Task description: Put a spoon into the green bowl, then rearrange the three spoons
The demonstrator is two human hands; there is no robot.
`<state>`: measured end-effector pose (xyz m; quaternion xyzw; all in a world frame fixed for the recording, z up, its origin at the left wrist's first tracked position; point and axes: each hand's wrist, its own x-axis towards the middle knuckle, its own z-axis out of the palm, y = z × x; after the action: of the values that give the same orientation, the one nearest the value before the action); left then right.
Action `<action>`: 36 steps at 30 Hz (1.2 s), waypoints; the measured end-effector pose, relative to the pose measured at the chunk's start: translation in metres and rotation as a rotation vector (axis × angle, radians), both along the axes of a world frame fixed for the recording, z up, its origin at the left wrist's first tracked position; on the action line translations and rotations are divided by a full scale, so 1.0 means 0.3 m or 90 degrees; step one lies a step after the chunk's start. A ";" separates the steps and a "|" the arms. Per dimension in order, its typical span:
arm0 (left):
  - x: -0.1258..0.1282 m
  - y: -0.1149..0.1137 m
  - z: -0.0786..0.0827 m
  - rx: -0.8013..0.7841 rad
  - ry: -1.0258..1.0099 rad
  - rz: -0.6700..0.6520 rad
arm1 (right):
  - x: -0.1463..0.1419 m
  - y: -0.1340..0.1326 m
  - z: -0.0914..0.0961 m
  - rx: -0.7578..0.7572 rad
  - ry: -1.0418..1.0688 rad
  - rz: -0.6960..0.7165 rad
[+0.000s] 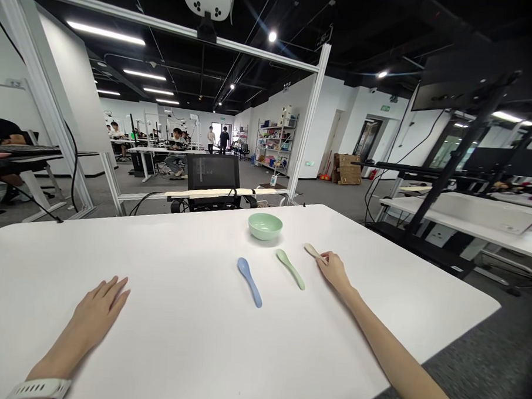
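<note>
My right hand [333,269] is closed around the handle of a cream spoon [310,249], whose bowl end points away to the upper left. Left of that hand a light green spoon [290,269] lies on the white table, and further left is a blue spoon [249,282]. Behind the spoons stands a pale green bowl [265,227], upright, with nothing visible inside. On the left side of the table my left hand [100,307] rests flat with its fingers stretched out, touching only the tabletop. A pale watch band circles the left wrist.
The white table [176,331] has rounded far corners. An aluminium frame [307,125] rises behind it, with a black mesh chair [213,172] beyond. To the right stand a black stand [452,166] and another white desk [468,223]. Several people are at desks or standing farther back.
</note>
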<state>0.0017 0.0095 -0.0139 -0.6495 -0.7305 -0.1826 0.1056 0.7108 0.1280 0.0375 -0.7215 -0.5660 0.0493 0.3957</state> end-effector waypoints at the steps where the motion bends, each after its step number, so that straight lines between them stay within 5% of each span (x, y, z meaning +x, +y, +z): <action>1: 0.002 0.000 0.002 0.001 -0.001 0.003 | 0.000 0.000 0.001 -0.005 -0.004 0.002; 12: 0.027 -0.008 0.038 -0.019 -0.005 0.011 | -0.004 -0.005 0.003 -0.033 -0.020 -0.006; 17: 0.032 -0.014 0.037 -0.002 -0.010 0.014 | -0.014 -0.024 0.024 0.085 -0.100 -0.049; 21: 0.032 -0.016 0.035 -0.005 -0.012 0.016 | -0.076 -0.060 0.055 0.184 -0.106 0.140; 26: 0.029 -0.011 0.039 -0.036 -0.014 0.020 | -0.186 -0.107 0.069 0.116 -0.062 0.377; 36: 0.024 -0.012 0.036 -0.031 -0.007 0.012 | -0.214 -0.122 0.061 0.085 -0.040 0.401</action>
<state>0.0089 0.0060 -0.0030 -0.6441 -0.7413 -0.1673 0.0874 0.6467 0.0915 0.0559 -0.4843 -0.7757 0.1098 0.3896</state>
